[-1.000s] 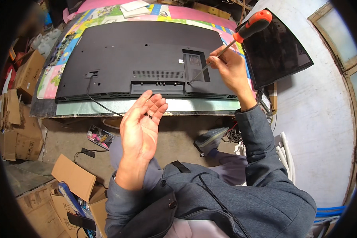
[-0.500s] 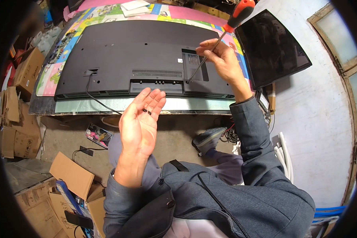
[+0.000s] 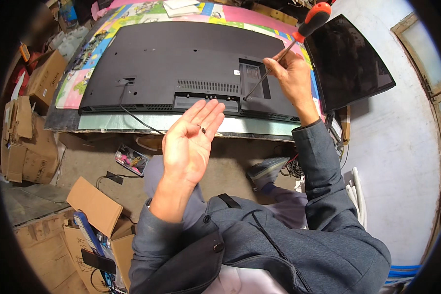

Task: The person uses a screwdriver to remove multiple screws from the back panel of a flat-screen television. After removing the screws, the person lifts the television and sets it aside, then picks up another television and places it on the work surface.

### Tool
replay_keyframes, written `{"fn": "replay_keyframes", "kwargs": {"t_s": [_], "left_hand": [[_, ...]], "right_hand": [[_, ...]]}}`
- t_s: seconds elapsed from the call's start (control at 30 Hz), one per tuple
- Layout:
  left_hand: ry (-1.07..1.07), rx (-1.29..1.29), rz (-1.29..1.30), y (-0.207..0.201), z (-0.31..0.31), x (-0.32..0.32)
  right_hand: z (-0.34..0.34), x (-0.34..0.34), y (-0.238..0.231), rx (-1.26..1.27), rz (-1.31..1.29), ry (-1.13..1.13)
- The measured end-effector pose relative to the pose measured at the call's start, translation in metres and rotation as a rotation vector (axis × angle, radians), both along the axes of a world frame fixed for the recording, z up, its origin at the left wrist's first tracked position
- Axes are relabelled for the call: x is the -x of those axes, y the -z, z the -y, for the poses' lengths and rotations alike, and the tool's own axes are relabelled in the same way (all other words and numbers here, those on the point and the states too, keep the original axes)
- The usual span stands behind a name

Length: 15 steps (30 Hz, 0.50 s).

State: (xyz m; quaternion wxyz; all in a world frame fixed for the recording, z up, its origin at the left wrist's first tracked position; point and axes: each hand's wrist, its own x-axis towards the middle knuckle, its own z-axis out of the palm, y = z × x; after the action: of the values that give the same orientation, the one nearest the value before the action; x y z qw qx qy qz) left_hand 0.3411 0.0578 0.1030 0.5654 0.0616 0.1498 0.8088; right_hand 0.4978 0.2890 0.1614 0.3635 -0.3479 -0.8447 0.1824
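Note:
A large flat-screen TV lies face down on the table, its black back panel upward. My left hand is held palm up before its near edge, fingers stretched out, with a few small dark screws resting on the fingers. Over the right part of the panel, my right hand is closed on the metal shaft of a long screwdriver. Its red and black handle points up and away to the right. The tip meets the panel by the recess at the right end of the port strip.
A patterned cloth covers the table under the TV. Another black screen leans at the right beside the white wall. Cardboard boxes stand at the left, and a small parts tray is on the floor. A cable hangs from the panel.
The whole view has shifted, so things appear farther right. My right fingers, spread along the shaft before, are now drawn in around it. The screwdriver tip stays at the same spot.

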Motion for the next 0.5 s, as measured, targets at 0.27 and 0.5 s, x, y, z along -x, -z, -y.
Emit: {"fn": "replay_keyframes", "kwargs": {"t_s": [0.27, 0.5], "left_hand": [[0.001, 0.034, -0.037, -0.0045, 0.0002, -0.0013], [-0.001, 0.049, -0.081, -0.0014, -0.0009, -0.0019]], "right_hand": [[0.0030, -0.0005, 0.0016, 0.093, -0.168, -0.045], [0.0017, -0.0013, -0.0020, 0.100, -0.223, -0.110]]}}
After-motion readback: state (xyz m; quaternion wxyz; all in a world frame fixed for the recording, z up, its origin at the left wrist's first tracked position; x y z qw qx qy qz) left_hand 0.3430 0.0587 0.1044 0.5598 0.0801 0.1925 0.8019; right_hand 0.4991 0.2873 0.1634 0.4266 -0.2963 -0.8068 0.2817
